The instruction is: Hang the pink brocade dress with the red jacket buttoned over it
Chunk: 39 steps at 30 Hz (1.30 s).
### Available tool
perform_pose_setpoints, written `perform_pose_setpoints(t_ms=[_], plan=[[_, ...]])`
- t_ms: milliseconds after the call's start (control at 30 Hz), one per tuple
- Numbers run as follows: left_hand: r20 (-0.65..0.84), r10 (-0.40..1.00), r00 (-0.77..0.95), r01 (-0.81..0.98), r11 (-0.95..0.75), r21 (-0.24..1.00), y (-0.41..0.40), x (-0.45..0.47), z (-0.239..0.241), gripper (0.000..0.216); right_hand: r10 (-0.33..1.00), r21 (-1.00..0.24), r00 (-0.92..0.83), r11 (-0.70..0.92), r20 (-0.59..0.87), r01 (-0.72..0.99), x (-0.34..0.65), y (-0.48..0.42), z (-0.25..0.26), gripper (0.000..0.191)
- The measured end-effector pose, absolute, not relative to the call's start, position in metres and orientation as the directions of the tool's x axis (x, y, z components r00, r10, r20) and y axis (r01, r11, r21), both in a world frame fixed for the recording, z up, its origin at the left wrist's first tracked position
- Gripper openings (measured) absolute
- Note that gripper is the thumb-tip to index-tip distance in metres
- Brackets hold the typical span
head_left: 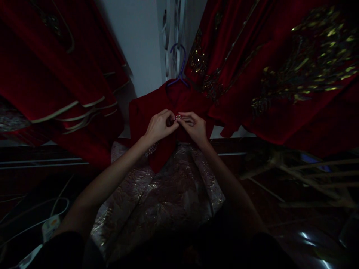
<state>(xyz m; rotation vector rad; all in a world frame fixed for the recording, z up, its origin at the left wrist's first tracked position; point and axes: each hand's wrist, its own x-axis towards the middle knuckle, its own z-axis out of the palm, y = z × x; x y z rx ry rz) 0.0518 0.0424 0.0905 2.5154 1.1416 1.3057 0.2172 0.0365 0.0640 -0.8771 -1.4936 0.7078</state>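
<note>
A dark red velvet jacket (146, 112) hangs in front of me on a purple hanger (179, 63). Below it falls a pale gold brocade skirt (168, 194). My left hand (160, 126) and my right hand (193, 126) meet at the jacket's front opening. The fingers of both are curled and pinched round a small sparkling fastening (178, 117) between them. My left fingers grip the left edge of the cloth. My right fingers press the other side of the fastening.
More red velvet garments hang close by: one with cream piping (56, 74) on the left, one with gold embroidery (294, 67) on the right. A white power strip with cables (50, 227) lies on the dark floor at lower left. Pale wooden bars (308, 175) stand at right.
</note>
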Motion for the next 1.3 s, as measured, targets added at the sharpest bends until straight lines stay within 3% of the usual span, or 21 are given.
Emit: perform_pose_setpoints(t_ms=[467,733,800,900,1067,1167,1233,1300], plan=[[0.630,0.556,0.542,0.534,-0.807,0.253,0.044,0.045,0.092,0.009,0.840,-0.829,-0.076,0.542,0.537,0.136,0.223,0.038,0.066,0.029],[0.583,0.456,0.673,0.513,-0.855,0.076,0.044,0.048,0.092,0.010,0.813,-0.792,-0.098,0.582,0.574,0.184,0.222,0.041,0.066,0.026],[0.607,0.496,0.621,0.551,-0.827,0.111,0.040,0.052,0.086,0.010,0.792,-0.768,-0.052,0.603,0.608,0.213,0.217,0.044,0.062,0.027],[0.691,0.565,0.450,0.560,-0.782,0.274,0.028,0.058,0.072,0.012,0.778,-0.759,-0.010,0.615,0.628,0.212,0.211,0.042,0.051,0.035],[0.695,0.666,0.272,0.500,-0.715,0.489,0.009,0.058,0.049,0.020,0.781,-0.712,-0.094,0.605,0.617,0.356,0.224,0.021,0.021,0.059],[0.623,0.714,0.319,0.448,-0.693,0.564,0.004,0.054,0.038,0.018,0.765,-0.542,-0.172,0.578,0.621,0.610,0.242,0.007,-0.008,0.072],[0.539,0.731,0.418,0.391,-0.680,0.620,0.002,0.052,0.031,0.018,0.765,-0.387,-0.199,0.510,0.612,0.768,0.256,0.001,-0.028,0.066],[0.435,0.726,0.532,0.344,-0.655,0.673,0.000,0.051,0.023,0.021,0.789,-0.329,-0.114,0.377,0.604,0.866,0.270,-0.001,-0.045,0.059]])
